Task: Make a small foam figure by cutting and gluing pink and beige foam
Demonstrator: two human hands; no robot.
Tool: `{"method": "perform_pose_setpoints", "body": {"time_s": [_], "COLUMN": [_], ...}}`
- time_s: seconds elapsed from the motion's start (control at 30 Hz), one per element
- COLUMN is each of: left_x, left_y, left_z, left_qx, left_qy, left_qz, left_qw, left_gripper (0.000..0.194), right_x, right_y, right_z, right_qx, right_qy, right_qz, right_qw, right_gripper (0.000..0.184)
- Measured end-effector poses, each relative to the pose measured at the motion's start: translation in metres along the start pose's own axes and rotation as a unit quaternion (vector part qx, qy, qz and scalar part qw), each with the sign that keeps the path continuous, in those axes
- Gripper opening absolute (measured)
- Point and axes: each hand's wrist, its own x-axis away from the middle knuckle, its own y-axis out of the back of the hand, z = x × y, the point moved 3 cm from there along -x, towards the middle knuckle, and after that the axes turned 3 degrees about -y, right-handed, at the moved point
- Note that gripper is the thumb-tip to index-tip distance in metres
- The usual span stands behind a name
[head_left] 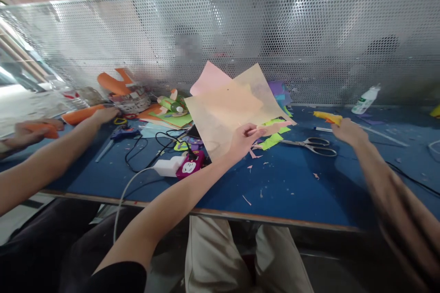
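Note:
My left hand point(244, 139) is closed, pinching a strip of pink paper point(280, 127) between thumb and fingers. Behind it, large sheets of cream paper point(220, 114) and pink paper point(211, 78) overlap and stand up from the table. Lime-green paper scraps point(271, 141) lie just beneath the strip. Over on the right, my right hand point(349, 133) is wrapped around a yellow hot glue gun point(328, 117), its nozzle pointing left. A clear glue stick shows behind that hand. Metal scissors point(318, 145) rest on the table between my hands, near a pen point(322, 129).
A white glue bottle point(366, 100) stands at the back right. Left of me are a magenta power adapter point(191, 164) with a white plug, cables, and a blue glue gun point(124, 132). A co-worker's hands point(106, 113) handle orange paper point(82, 114). A perforated metal screen point(240, 23) borders the table's back.

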Motion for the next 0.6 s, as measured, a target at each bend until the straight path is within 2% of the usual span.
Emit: {"method": "perform_pose_setpoints", "body": {"time_s": [0.13, 0.23, 0.33, 0.4, 0.43, 0.47, 0.53, 0.6], "left_x": [0.000, 0.000, 0.000, 0.000, 0.000, 0.000, 0.000, 0.000], "left_y": [0.000, 0.001, -0.001, -0.001, -0.002, -0.002, -0.002, -0.003], "left_z": [-0.002, -0.002, 0.001, 0.004, 0.006, 0.007, 0.008, 0.008], "left_qx": [-0.011, -0.023, -0.024, -0.023, -0.024, -0.024, -0.020, -0.012], "left_qy": [0.000, 0.001, 0.003, 0.006, 0.009, 0.012, 0.018, 0.024], "left_qz": [-0.002, -0.011, -0.008, -0.005, -0.004, -0.004, -0.002, 0.002], "left_qw": [1.000, 1.000, 1.000, 1.000, 1.000, 1.000, 1.000, 1.000], "left_gripper": [0.041, 0.041, 0.041, 0.041, 0.041, 0.040, 0.038, 0.036], "right_x": [0.000, 0.005, 0.021, 0.040, 0.052, 0.066, 0.092, 0.117], "right_y": [-0.012, -0.015, -0.005, 0.009, 0.014, 0.018, 0.021, 0.020], "right_z": [0.000, 0.007, 0.027, 0.052, 0.068, 0.084, 0.112, 0.134], "right_qx": [-0.001, 0.006, 0.000, -0.064, -0.120, -0.181, -0.231, -0.390], "right_qy": [-0.014, -0.005, 0.012, 0.096, 0.166, 0.239, 0.313, 0.339], "right_qz": [0.036, 0.032, -0.017, -0.082, -0.096, -0.076, -0.021, 0.115], "right_qw": [0.999, 0.999, 1.000, 0.990, 0.974, 0.951, 0.921, 0.849], "right_gripper": [0.067, 0.076, 0.082, 0.074, 0.068, 0.062, 0.053, 0.056]}}
